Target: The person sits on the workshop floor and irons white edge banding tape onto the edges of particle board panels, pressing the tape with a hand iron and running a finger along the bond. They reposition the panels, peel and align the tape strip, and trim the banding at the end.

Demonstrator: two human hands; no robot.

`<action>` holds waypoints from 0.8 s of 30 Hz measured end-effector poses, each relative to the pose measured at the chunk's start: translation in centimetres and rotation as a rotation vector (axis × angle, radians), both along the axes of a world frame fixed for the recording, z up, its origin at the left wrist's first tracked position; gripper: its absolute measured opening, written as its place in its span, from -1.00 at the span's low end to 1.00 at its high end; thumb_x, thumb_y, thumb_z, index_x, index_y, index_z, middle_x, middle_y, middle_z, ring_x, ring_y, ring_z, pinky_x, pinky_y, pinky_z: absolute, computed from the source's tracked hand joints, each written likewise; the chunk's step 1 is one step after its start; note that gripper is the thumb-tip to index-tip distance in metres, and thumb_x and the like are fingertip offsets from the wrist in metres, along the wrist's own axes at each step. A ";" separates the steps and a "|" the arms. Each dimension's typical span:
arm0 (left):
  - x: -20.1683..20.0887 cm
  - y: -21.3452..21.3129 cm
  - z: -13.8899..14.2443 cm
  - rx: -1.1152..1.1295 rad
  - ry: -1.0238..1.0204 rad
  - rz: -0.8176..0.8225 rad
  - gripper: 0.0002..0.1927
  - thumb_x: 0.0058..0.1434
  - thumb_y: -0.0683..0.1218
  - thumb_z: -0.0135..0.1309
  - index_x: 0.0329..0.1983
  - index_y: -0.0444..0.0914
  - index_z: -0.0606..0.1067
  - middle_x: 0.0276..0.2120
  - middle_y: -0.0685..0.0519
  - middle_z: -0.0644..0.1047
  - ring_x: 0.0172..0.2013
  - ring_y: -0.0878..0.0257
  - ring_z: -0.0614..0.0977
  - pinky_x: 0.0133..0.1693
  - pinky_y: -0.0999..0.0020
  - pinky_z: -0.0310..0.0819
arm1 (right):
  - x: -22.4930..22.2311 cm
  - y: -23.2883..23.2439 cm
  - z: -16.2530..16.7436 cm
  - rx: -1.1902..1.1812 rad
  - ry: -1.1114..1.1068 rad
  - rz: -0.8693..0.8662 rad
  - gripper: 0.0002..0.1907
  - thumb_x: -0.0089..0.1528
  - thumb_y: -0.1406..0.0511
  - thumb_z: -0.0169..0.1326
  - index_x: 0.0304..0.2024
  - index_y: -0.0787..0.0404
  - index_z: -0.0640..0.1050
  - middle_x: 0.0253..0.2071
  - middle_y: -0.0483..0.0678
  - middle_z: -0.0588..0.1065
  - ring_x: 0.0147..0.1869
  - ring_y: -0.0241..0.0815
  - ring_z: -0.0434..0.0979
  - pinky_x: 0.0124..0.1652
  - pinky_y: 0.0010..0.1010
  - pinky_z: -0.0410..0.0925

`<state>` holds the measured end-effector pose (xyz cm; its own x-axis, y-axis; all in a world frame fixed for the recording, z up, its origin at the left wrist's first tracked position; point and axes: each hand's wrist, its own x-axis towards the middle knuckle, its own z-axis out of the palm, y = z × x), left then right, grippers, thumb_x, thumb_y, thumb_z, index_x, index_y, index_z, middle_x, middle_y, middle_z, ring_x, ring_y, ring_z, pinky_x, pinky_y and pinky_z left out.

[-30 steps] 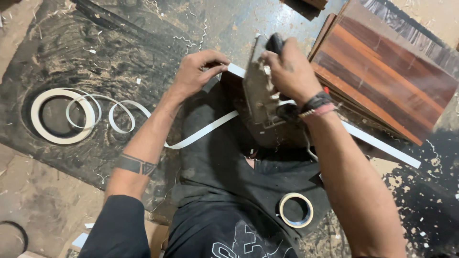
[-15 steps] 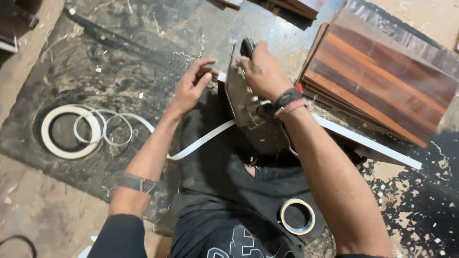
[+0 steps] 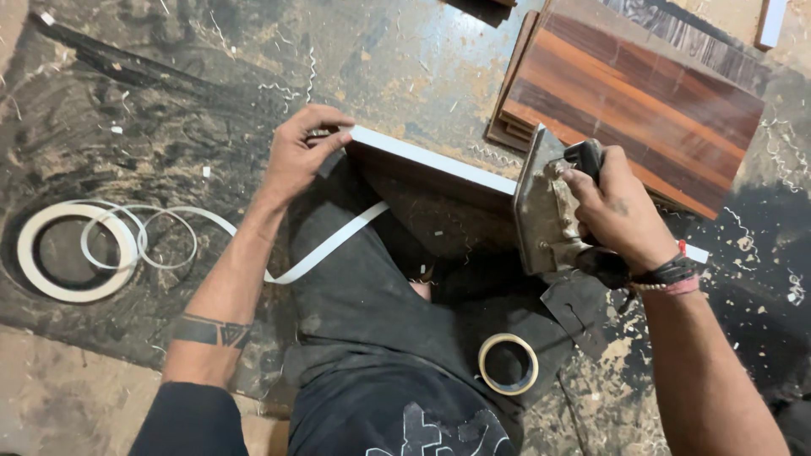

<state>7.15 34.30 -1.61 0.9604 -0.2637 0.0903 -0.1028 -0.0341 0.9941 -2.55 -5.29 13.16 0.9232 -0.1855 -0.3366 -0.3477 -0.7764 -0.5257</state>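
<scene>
**Edge strip held at one end of a board, iron at the other**

The left hand (image 3: 300, 156) has its fingers (image 3: 325, 118) curled over the near end of a narrow board (image 3: 431, 181), pinching the white edging strip (image 3: 325, 245) down against the board's corner. The right hand (image 3: 612, 207) is wrapped tight around the dark handle of a grey metal iron (image 3: 541, 211), whose flat plate stands on edge and presses against the board's white-topped edge, well along from the left hand. A dark and red band sits on the right wrist, and a dark band marks the left forearm.

The board stands on its long edge and runs slantwise between the two hands, above the person's knees, which are covered in dark trousers. From the left fingers the loose strip drops away, curves across the thigh and runs out to the left into a few slack loops, ending in a flat white coil (image 3: 68, 253) lying on the floor (image 3: 169, 67).

A small roll of pale tape (image 3: 508, 364) lies by the person's lap, below the iron. Behind the iron, a stack of reddish-brown striped wood panels (image 3: 642, 110) rests flat. The floor is dark, stained and littered with curled shavings and dust.
</scene>
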 end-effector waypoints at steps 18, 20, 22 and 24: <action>-0.6 -0.6 0.4 -0.484 0.227 0.036 -0.34 0.52 0.21 -0.35 0.56 -0.17 -0.02 0.08 -0.06 0.54 0.08 0.14 0.58 0.18 0.16 0.46 | 12.2 20.9 -3.3 0.001 -0.197 0.493 -0.58 0.37 0.15 0.04 -0.05 0.40 0.28 -0.33 0.37 0.55 -0.24 0.42 0.57 -0.23 0.11 0.41; -0.6 -0.8 0.7 -0.519 0.225 0.037 -0.32 0.52 0.22 -0.37 0.58 -0.17 -0.04 0.14 -0.06 0.54 0.13 0.17 0.57 0.18 0.17 0.44 | 12.7 21.9 -3.4 -0.001 -0.235 0.524 -0.58 0.36 0.16 0.05 -0.04 0.40 0.28 -0.31 0.39 0.55 -0.21 0.43 0.56 -0.21 0.11 0.40; -0.6 -0.8 0.9 -0.494 0.242 0.058 -0.32 0.51 0.23 -0.39 0.58 -0.17 -0.03 0.12 -0.06 0.55 0.11 0.17 0.59 0.16 0.19 0.46 | 12.9 22.0 -3.5 0.021 -0.255 0.534 -0.58 0.35 0.17 0.06 -0.03 0.40 0.28 -0.28 0.40 0.55 -0.19 0.44 0.56 -0.20 0.11 0.41; -0.7 -0.9 1.0 -0.491 0.263 0.061 -0.34 0.51 0.21 -0.35 0.57 -0.17 0.00 0.09 -0.06 0.56 0.06 0.17 0.61 0.12 0.21 0.49 | 12.5 21.1 -3.4 0.029 -0.184 0.485 -0.59 0.36 0.17 0.03 -0.02 0.39 0.28 -0.28 0.40 0.55 -0.20 0.41 0.58 -0.21 0.10 0.41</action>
